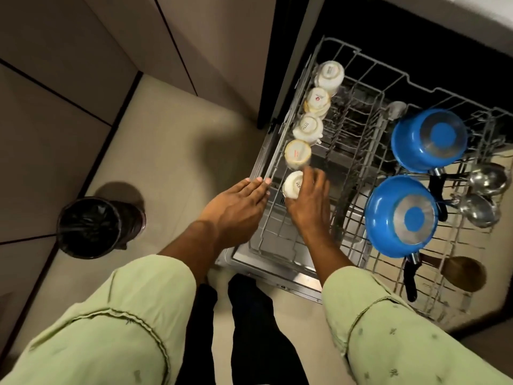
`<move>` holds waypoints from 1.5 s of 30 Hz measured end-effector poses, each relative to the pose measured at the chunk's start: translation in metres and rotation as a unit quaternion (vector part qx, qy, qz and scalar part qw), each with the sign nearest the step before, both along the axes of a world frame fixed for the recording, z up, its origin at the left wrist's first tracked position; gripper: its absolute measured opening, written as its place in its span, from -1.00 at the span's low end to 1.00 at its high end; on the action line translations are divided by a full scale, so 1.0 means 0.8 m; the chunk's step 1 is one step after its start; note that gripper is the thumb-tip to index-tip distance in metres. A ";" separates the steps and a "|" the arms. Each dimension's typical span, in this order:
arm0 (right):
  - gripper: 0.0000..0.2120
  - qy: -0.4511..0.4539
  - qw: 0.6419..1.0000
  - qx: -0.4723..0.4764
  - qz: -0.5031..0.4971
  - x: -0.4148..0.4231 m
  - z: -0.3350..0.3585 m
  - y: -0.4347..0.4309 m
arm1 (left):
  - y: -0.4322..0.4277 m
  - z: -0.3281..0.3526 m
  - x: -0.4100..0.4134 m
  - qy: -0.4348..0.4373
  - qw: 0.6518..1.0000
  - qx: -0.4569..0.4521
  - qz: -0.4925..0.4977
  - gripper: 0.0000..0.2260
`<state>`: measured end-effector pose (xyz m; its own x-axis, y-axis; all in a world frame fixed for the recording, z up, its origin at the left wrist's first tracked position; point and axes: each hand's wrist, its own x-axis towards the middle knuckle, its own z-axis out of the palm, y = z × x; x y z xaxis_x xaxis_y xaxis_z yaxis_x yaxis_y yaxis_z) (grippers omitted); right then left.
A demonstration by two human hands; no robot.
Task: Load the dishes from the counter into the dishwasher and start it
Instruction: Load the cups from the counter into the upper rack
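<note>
The dishwasher's wire rack point(358, 65) is pulled out over the open door point(277, 276). Several white cups stand upside down in a row along its left side, the farthest point(330, 75) at the back. My right hand point(308, 204) is shut on the nearest white cup point(291, 187), upside down at the front of that row. My left hand point(236, 209) lies flat with fingers together, its fingertips touching the rack's left rim, holding nothing. Two blue saucepans, one farther back point(429, 140) and one nearer point(401, 216), sit bottom up on the right side.
Steel ladles point(483, 190) and a wooden spoon point(460, 273) lie at the rack's right edge. A black lined waste bin point(91, 226) stands on the floor to the left. Beige cabinet fronts point(83, 65) fill the upper left. My legs stand just before the door.
</note>
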<state>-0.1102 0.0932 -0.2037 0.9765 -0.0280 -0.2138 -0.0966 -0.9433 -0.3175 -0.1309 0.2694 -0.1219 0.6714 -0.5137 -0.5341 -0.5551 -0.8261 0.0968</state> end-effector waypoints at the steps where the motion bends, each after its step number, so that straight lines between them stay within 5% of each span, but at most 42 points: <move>1: -0.25 0.000 1.000 -0.005 0.011 0.001 -0.005 0.002 | -0.001 0.000 0.001 0.004 1.000 0.000 0.003 -0.47; 21: -0.11 -0.002 0.999 0.029 -0.034 -0.014 -0.030 0.003 | -0.008 -0.003 0.008 0.038 0.998 0.006 0.057 -0.44; 33: -0.39 0.106 0.993 0.032 -0.046 -0.058 0.028 -0.010 | -0.015 0.013 0.002 0.061 0.995 0.027 0.075 -0.36; 45: -0.54 0.012 0.991 0.121 0.059 -0.056 0.141 0.090 | 0.069 0.085 -0.047 -0.001 0.952 -0.066 0.300 -0.38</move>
<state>-0.1552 0.1656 -0.0911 0.9643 0.1413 -0.2241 -0.0006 -0.8447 -0.5352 -0.1685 0.3248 -0.0535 0.8662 -0.0994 -0.4897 0.0127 -0.9753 0.2205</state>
